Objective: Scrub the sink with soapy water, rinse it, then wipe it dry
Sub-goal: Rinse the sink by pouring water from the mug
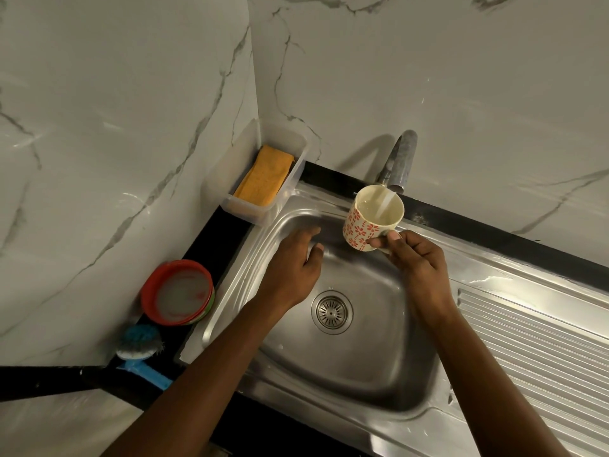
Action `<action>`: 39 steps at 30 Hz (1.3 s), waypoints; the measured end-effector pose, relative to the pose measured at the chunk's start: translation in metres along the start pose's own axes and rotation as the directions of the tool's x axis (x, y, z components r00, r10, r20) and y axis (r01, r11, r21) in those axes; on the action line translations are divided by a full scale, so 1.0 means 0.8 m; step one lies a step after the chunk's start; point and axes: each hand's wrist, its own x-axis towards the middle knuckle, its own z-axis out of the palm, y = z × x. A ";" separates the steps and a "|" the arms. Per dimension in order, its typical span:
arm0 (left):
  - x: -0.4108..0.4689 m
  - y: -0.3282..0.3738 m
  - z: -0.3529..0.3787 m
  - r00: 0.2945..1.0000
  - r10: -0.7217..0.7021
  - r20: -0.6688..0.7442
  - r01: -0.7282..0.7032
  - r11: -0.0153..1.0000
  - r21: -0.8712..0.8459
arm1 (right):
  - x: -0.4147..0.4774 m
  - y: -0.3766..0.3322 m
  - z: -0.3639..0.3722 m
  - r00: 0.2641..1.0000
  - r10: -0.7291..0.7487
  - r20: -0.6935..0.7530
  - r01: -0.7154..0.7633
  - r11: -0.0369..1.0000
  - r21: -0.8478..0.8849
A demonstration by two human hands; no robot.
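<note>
The steel sink (362,364) fills the middle of the head view, its round drain (331,312) at the bottom of the basin. My right hand (417,262) grips a cream mug with red flower marks (372,218) by its handle, under the tap (398,159). Water runs from the tap into the mug. My left hand (293,262) lies open with straight fingers against the basin's far left wall, holding nothing.
A clear plastic box (260,212) holding a folded orange cloth (265,175) stands in the corner. A red tub of whitish soap paste (179,291) and a blue-handled scrub brush (140,346) sit on the black counter at left. The ribbed drainboard (534,351) lies right.
</note>
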 end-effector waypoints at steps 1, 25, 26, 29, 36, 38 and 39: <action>0.000 -0.001 -0.001 1.000 0.000 0.001 0.000 1.000 0.002 | 0.000 0.000 0.000 1.000 0.001 -0.008 -0.001 1.000 0.002; 0.054 -0.147 0.014 0.953 0.149 0.264 -0.294 0.663 0.688 | -0.019 0.072 0.099 0.908 0.413 -0.070 -0.413 0.856 -0.310; 0.062 -0.152 0.017 0.950 0.161 0.268 -0.308 0.641 0.703 | -0.007 0.070 0.110 0.919 0.390 -0.063 -0.386 0.852 -0.354; 0.076 -0.162 0.024 0.933 0.183 0.310 -0.359 0.551 0.753 | 0.039 0.061 0.139 0.959 0.277 -0.057 -0.263 0.800 -0.540; 0.117 -0.157 0.038 0.936 0.171 0.307 -0.349 0.562 0.750 | 0.071 0.056 0.143 0.984 0.153 -0.088 -0.175 0.775 -0.608; 0.131 -0.149 0.040 0.938 0.165 0.304 -0.342 0.583 0.737 | 0.055 0.058 0.131 0.969 0.222 -0.109 -0.246 0.827 -0.506; 0.135 -0.144 0.041 0.943 0.158 0.294 -0.330 0.584 0.742 | 0.046 0.059 0.126 0.961 0.249 -0.122 -0.277 0.839 -0.469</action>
